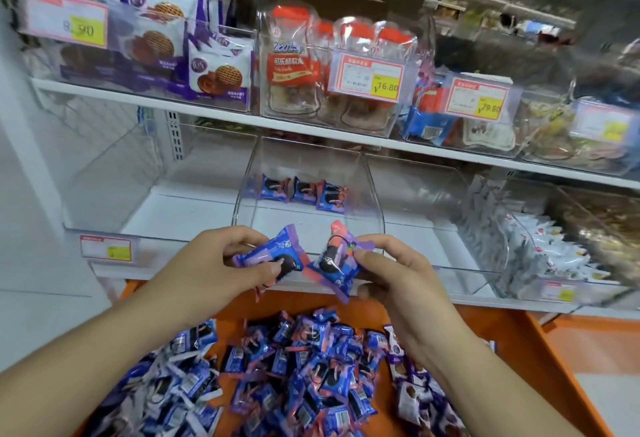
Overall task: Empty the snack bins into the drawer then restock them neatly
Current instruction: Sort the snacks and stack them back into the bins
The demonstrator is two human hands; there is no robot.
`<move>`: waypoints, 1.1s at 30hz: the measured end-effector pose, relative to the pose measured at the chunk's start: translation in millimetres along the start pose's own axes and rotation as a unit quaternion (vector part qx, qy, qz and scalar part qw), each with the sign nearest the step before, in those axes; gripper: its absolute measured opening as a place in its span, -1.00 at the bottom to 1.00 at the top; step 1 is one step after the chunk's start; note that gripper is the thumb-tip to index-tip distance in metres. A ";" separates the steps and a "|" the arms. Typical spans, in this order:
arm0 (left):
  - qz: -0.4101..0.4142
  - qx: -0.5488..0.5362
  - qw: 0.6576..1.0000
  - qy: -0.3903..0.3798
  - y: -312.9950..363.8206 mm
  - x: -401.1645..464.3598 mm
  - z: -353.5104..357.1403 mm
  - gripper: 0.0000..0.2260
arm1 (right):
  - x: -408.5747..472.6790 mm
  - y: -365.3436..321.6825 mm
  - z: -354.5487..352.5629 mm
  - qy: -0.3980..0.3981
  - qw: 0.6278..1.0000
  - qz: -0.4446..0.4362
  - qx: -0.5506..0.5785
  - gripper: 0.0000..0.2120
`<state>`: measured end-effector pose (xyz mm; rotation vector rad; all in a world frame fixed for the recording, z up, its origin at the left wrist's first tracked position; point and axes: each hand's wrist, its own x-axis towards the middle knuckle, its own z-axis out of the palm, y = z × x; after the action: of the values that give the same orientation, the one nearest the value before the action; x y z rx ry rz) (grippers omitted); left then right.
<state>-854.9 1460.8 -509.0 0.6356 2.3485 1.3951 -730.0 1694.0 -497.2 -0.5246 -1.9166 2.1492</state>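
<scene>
1. Emptying looks done to me: the orange drawer [502, 360] below my hands holds a big loose heap of packets [294, 367], and the clear bin [242, 194] just beyond my hands is nearly bare.
2. Restocking has barely started. Only three packets [304, 191] stand in a row at the back of that bin.
3. My left hand [214, 263] is pinching one blue packet [273, 256]; my right hand [391, 267] is pinching another [332, 263]. Both packets hover above the drawer's far edge, just short of the bin's front lip, almost touching each other.
4. Still left, I'd guess: nearly the whole heap. The bin off to the left [114, 194] looks empty too.
</scene>
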 end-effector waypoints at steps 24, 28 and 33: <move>0.028 -0.067 0.997 0.027 15.1 4.4 10.4 -0.75 | -4.6 -1.1 13.8 -0.008 0.987 -0.102 -0.121 -0.74; 0.033 -0.039 0.998 0.047 14.4 5.7 5.2 -0.78 | -1.1 -0.8 11.7 0.014 0.979 -0.126 -0.157 -0.75; 0.018 -0.016 0.994 0.106 12.6 24.7 -17.1 -0.76 | 45.7 -5.1 16.1 0.038 0.955 -0.148 -0.253 -0.68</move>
<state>-881.6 1466.7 -491.4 0.5478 2.4817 1.5842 -778.5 1697.7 -496.2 -0.3626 -2.3301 1.4320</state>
